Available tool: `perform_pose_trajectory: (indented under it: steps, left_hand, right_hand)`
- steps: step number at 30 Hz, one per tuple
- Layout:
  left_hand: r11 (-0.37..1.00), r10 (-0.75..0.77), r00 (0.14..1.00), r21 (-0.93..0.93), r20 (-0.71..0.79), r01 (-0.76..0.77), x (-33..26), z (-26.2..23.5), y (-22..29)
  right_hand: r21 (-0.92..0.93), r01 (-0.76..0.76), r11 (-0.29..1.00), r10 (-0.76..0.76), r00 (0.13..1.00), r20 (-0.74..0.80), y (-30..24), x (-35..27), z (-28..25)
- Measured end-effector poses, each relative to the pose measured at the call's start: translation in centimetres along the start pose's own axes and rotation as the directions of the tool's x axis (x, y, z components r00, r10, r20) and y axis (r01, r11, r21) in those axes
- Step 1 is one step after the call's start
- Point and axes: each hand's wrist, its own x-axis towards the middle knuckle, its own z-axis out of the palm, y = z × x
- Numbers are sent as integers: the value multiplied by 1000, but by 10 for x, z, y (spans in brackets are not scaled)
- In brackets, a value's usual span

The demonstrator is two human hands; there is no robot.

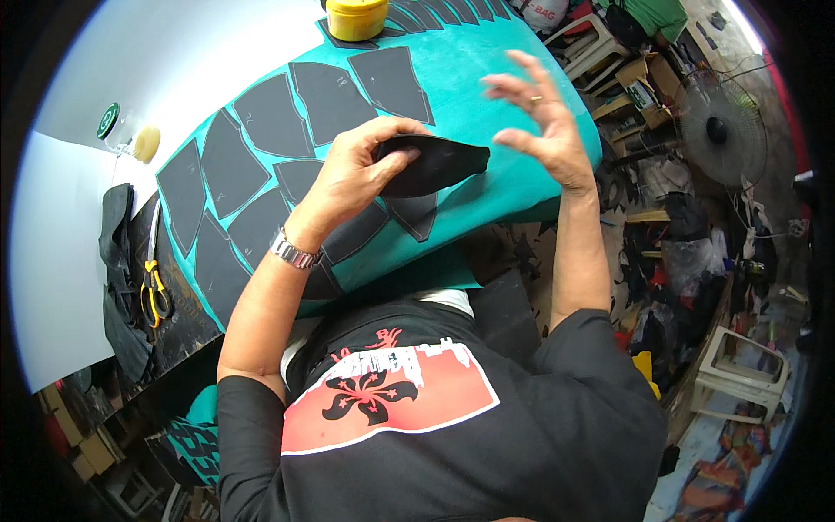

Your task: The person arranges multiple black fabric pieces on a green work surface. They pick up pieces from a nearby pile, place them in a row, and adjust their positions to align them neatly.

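Observation:
Over the middle of the table, my left hand (361,165) pinches a black, curved piece of sheet material (444,170) between thumb and fingers. The piece bulges and tapers toward its right end. To its right, my right hand (552,130) is raised with fingers spread and nothing in it. Beneath both hands lies a teal sheet (470,87) that drapes over the table's edge. Dark grey cut panels (326,100) with light marks are laid on the sheet in rows; my left arm covers some of them.
A yellow tub (357,22) stands at the far edge. Scissors (155,291) with yellow and black handles lie at the left beside black scraps (124,296). Behind them is a clear jar (130,135) with a green lid. A fan (716,130) and a stool (739,374) are at right.

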Motion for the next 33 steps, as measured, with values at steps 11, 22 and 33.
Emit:
perform_pose_trajectory:
  steps: [11, 22, 33]
  left_hand:
    - [650, 134, 991, 757, -27, -68, 71, -16, -64]
    - [409, -19, 996, 910, 85, -69, 68, -4, -92]
    - [420, -13, 997, 905, 79, -66, 67, -2, -88]
  right_hand:
    - [451, -325, 831, 439, 881, -174, 100, 90, -2]
    - [401, -499, 768, 619, 738, -268, 148, 115, 6]
    - [314, -503, 805, 590, 733, -338, 141, 115, 13]
